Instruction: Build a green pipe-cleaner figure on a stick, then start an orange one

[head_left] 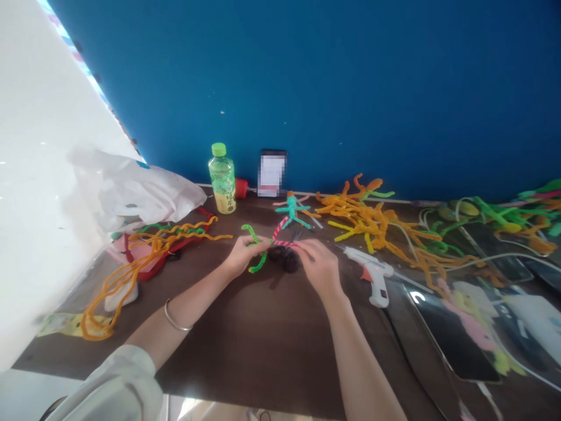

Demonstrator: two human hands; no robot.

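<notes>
My left hand (242, 255) pinches a green pipe cleaner (255, 240) that curls above and below its fingers. My right hand (319, 266) is closed on a pink-and-white striped pipe cleaner (280, 233) that joins the green one between both hands. Under them lies a small dark object (284, 257), maybe scissors, on the brown table (263, 333). A silver bangle (175, 318) sits on my left wrist. A teal and orange pipe-cleaner figure (291, 211) lies just beyond my hands.
A white glue gun (372, 272) lies right of my right hand. Orange pipe cleaners pile up at back right (372, 219) and trail at left (131, 269). A green bottle (222, 178), a phone (272, 172) and a white plastic bag (140, 190) stand near the blue wall.
</notes>
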